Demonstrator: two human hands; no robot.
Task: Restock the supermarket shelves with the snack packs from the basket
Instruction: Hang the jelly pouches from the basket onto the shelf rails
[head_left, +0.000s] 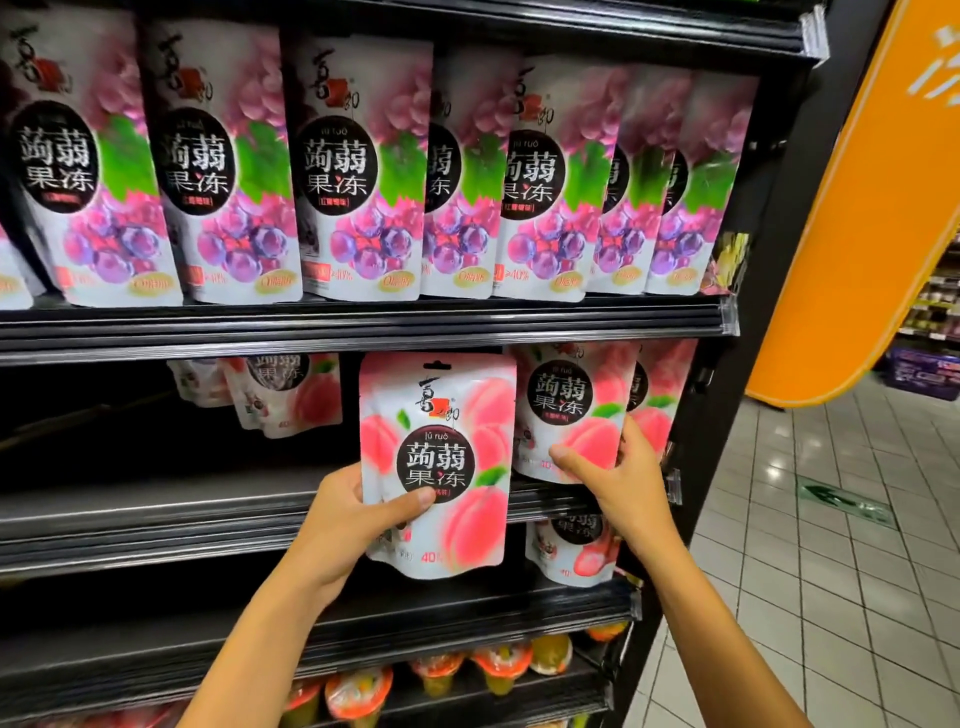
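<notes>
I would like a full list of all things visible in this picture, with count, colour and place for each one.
Grape pouches: at least eight, purple and white, standing in a row on the top shelf.
Peach pouches on the middle shelf: about five, pink and white, some at the back left, some at the right end.
Held peach pouch: pink and white, in front of the middle shelf; maybe a second one behind it.
Pouch on the shelf below: one, pink and red, at the right.
Jelly cups: several, orange lids, lowest shelf.
Shelf unit: one, black.
Orange sign: one, right.
Floor tiles: white, right.
Left hand: grips the held peach pouch.
Right hand: grips a peach pouch at the right end.
</notes>
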